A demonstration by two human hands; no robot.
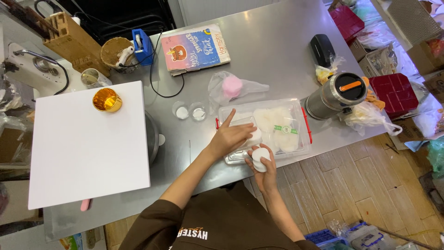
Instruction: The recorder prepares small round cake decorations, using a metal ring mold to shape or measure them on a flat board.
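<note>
My right hand (pixel 262 163) is closed around a white dough ball (pixel 260 157) at the near edge of the steel table (pixel 273 51). My left hand (pixel 231 135) lies flat, fingers spread, on a white sheet (pixel 254 135) over the left part of a clear plastic tray (pixel 303 143). The tray holds more white dough pieces (pixel 277 122) under a clear lid with red clips.
A pink dough ball in a clear bag (pixel 232 86) and two small clear cups (pixel 189 112) lie behind the tray. A steel flask (pixel 334 95) stands to the right. A white board (pixel 88 141) with a gold cup (pixel 107 100) covers the left. A colourful book (pixel 196 48) lies at the back.
</note>
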